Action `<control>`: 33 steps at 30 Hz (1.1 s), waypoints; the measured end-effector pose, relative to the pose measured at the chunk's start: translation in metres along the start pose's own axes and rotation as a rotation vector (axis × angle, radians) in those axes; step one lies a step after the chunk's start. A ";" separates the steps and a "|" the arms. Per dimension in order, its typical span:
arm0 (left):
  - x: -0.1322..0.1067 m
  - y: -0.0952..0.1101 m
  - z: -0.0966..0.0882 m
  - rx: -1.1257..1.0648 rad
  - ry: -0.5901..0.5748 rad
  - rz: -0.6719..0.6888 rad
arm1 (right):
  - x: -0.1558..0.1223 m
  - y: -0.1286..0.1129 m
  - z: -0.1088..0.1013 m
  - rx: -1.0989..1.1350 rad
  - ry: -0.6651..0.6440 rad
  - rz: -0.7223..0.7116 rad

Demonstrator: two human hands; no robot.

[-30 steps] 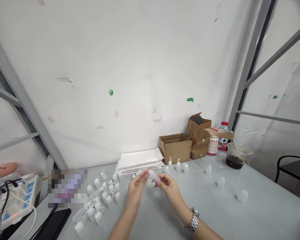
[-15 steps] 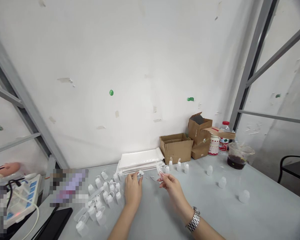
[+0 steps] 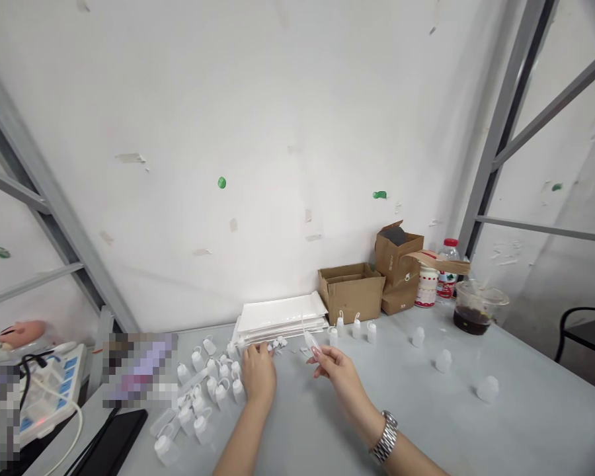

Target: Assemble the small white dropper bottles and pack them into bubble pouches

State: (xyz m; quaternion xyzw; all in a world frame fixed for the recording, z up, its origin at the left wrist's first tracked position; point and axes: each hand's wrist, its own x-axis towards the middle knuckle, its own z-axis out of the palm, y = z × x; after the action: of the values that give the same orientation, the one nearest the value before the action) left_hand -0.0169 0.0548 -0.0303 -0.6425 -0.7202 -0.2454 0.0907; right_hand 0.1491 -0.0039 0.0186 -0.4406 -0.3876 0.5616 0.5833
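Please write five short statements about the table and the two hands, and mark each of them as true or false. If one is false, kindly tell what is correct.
1. The right hand holds a small translucent piece. True.
2. The metal watch is on the left wrist. False: the metal watch is on the right wrist.
3. The left hand is close to some small white parts. True.
4. The open cardboard box stands to the left of the white stack. False: the open cardboard box stands to its right.
5. The plastic bowl contains dark liquid. True.
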 end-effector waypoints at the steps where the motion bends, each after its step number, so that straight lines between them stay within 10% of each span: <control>1: 0.000 0.000 0.000 -0.016 0.002 0.006 | 0.000 0.000 0.000 -0.010 -0.004 -0.010; 6: 0.005 0.001 -0.006 -0.133 0.033 0.029 | 0.006 0.003 -0.003 -0.083 0.019 -0.072; 15: -0.014 0.036 -0.045 -1.319 -0.258 -0.147 | 0.009 0.010 -0.016 -0.652 0.255 -0.522; 33: -0.007 0.034 -0.058 -1.416 -0.307 -0.240 | 0.000 0.012 -0.011 -1.046 0.050 -0.903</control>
State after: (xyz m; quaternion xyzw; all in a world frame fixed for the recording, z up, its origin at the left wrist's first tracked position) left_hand 0.0068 0.0229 0.0247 -0.4911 -0.4593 -0.5673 -0.4754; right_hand 0.1552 -0.0054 0.0035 -0.4724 -0.7395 -0.0072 0.4794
